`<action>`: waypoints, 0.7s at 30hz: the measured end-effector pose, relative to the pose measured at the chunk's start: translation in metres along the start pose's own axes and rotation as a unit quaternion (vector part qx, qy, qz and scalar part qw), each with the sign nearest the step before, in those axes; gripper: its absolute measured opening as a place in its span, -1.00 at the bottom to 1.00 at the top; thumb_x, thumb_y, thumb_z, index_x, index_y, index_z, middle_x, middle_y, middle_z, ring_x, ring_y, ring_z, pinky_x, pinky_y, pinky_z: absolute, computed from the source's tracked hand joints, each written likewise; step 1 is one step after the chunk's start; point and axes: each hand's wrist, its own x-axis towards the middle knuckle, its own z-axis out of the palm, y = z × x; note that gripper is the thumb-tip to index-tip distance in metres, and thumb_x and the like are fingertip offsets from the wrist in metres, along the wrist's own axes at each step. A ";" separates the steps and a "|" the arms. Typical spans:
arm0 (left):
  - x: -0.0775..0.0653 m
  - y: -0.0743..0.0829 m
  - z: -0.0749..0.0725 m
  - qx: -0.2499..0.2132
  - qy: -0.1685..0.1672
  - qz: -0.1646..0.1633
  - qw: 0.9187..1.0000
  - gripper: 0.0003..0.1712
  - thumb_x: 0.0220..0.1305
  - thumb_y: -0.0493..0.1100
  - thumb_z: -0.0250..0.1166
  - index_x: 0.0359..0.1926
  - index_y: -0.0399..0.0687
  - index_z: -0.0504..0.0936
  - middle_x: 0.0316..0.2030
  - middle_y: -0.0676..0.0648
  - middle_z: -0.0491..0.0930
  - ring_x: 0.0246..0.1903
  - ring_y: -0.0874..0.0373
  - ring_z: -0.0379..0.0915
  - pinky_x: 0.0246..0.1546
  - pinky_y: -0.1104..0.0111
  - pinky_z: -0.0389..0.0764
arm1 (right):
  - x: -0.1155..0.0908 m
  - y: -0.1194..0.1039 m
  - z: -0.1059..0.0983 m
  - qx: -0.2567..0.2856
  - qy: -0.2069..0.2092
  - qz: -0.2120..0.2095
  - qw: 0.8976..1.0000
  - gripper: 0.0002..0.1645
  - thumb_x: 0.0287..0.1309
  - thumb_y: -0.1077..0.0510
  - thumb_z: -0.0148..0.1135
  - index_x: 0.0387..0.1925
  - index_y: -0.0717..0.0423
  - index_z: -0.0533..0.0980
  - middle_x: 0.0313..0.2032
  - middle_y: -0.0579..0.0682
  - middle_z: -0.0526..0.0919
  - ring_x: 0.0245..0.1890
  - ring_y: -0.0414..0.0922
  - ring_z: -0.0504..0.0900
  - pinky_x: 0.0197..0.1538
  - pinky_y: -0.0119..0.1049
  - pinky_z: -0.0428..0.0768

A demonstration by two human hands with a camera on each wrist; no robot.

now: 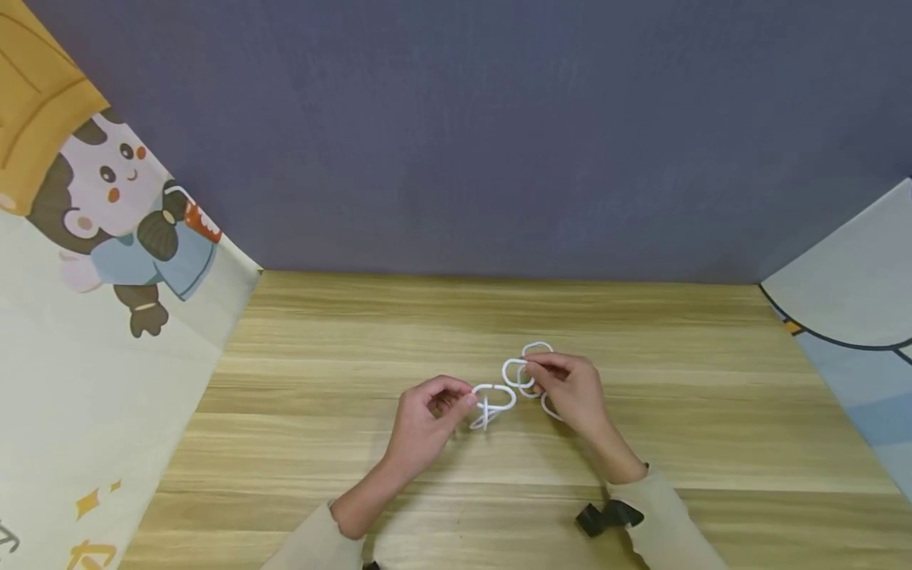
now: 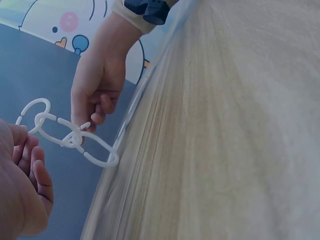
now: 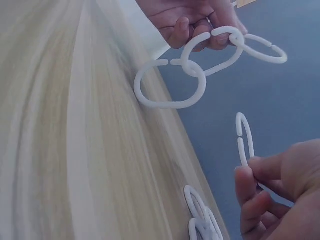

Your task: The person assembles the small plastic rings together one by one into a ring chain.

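My left hand (image 1: 431, 419) pinches a short chain of white oval links (image 3: 170, 105), each with a small gap in its side. In the right wrist view three links hang together, the lowest one dangling over the table. My right hand (image 1: 575, 389) pinches a single white oval link (image 3: 245, 137) between thumb and fingertips. This link is close to the chain but apart from it in the right wrist view. Several loose white links (image 3: 202, 215) lie on the table beneath the right hand, which partly hides them in the head view.
The wood-grain table (image 1: 321, 348) ends at a dark blue-grey wall panel (image 1: 456, 142). Cartoon-printed panels (image 1: 57, 356) border its left and right sides. A black wrist strap (image 1: 609, 516) hangs by the right sleeve.
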 end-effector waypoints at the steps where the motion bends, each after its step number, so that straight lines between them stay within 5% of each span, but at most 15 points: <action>1: 0.000 0.000 0.000 -0.001 0.000 0.001 1.000 -0.94 0.37 -0.32 0.54 -0.17 -0.22 0.83 -0.32 -0.08 0.77 -0.38 0.25 0.55 -0.32 0.51 0.57 | -0.001 -0.001 -0.001 0.003 -0.001 0.001 1.000 -0.82 0.40 0.44 0.43 -0.03 0.48 0.75 -0.28 0.35 0.81 -0.50 -0.18 0.69 -0.39 -0.42 0.70; 13: 0.003 -0.002 0.001 -0.006 0.002 0.006 1.000 -0.94 0.38 -0.32 0.53 -0.17 -0.22 0.82 -0.32 -0.09 0.78 -0.38 0.25 0.55 -0.32 0.50 0.59 | -0.008 -0.013 -0.014 0.006 -0.018 0.032 0.999 -0.83 0.44 0.39 0.40 -0.05 0.50 0.69 -0.21 0.31 0.82 -0.45 -0.12 0.79 -0.28 -0.33 0.80; 21: 0.005 0.001 0.001 -0.003 0.007 -0.001 1.000 -0.95 0.38 -0.34 0.53 -0.17 -0.20 0.83 -0.32 -0.07 0.78 -0.38 0.24 0.56 -0.31 0.50 0.59 | -0.012 -0.021 -0.020 -0.012 -0.012 0.040 0.999 -0.81 0.40 0.33 0.48 -0.08 0.42 0.72 -0.33 -0.01 0.73 -0.43 -0.20 0.63 -0.36 -0.42 0.66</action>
